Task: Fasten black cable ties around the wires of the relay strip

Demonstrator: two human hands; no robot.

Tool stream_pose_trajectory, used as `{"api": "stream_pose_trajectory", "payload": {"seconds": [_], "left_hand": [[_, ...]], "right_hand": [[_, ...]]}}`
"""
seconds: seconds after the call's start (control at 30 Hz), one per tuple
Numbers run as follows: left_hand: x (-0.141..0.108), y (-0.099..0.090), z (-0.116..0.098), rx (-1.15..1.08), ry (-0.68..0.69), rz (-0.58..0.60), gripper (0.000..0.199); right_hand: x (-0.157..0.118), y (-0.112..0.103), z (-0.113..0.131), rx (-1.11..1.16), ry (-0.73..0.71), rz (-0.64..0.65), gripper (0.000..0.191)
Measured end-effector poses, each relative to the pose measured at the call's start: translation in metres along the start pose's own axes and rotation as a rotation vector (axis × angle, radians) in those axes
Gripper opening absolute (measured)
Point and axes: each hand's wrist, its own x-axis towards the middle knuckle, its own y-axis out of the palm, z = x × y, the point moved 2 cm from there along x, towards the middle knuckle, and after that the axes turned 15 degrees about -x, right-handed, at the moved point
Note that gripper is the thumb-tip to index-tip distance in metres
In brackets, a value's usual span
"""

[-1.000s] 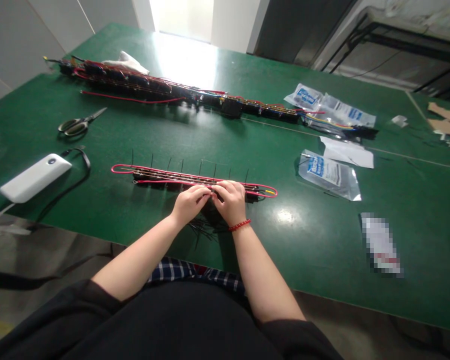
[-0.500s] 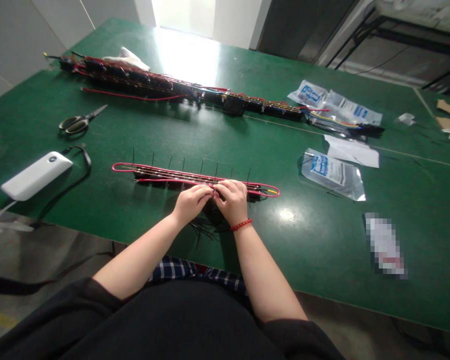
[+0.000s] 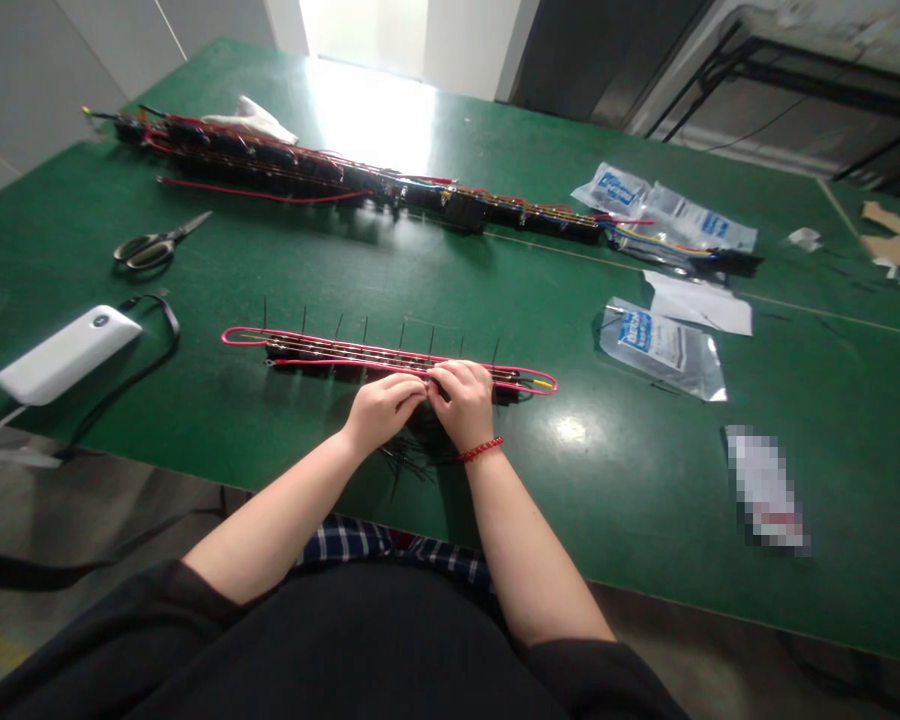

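A long black bundle with looped red cables (image 3: 322,350) lies near the front edge of the green worktop (image 3: 607,510). The bare left hand (image 3: 381,410) and bare right hand (image 3: 465,405) meet, fingers bent, at its near side; I cannot tell whether they grasp anything.

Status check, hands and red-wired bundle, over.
Left hand and right hand together at near edge of red-wired bundle, grip hidden. Bundle lying on green table. Loose black strips closer to body.

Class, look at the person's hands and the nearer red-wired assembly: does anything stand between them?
Nothing visible does: the left hand and right hand are at the near side of the red-wired assembly. Loose black strands show below the hands, not in between.
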Motion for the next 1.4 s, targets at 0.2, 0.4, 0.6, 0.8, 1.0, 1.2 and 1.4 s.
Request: {"api": "stream_pose_trajectory", "payload": {"seconds": [0.2, 0.4, 0.6, 0.8, 1.0, 1.2, 1.4], "left_hand": [[-0.0005, -0.0002, -0.0009, 0.002, -0.006, -0.003, 0.014], [-0.0037, 0.0004, 0.0022, -0.003, -0.051, 0.001, 0.017], [-0.0045, 0.0009, 0.002, -0.041, -0.099, 0.017, 0.018], [-0.0047, 0.0014, 0.0002, -0.088, -0.165, -0.015, 0.019], [-0.0078, 0.0025, 0.0012, -0.074, -0.174, 0.002, 0.023], [-0.005, 0.0015, -0.0029, 0.004, -0.023, 0.061, 0.021], [-0.0033, 0.0008, -0.0029, -0.03, -0.068, 0.059, 0.019]], "right_hand": [[0.0016, -0.0006, -0.0006, 0.015, -0.011, 0.0, 0.012], [0.0017, -0.0021, 0.0002, 0.013, -0.005, 0.001, 0.01], [0.0007, -0.002, 0.0, 0.015, 0.012, 0.002, 0.01], [0.0014, -0.0016, -0.0003, 0.005, -0.015, -0.028, 0.011], [0.0024, -0.0005, -0.0009, 0.021, 0.008, -0.015, 0.012], [0.0014, 0.0003, -0.0023, 0.024, -0.001, 0.004, 0.012], [0.0018, 0.0013, -0.0023, 0.016, 0.029, 0.019, 0.012]]}}
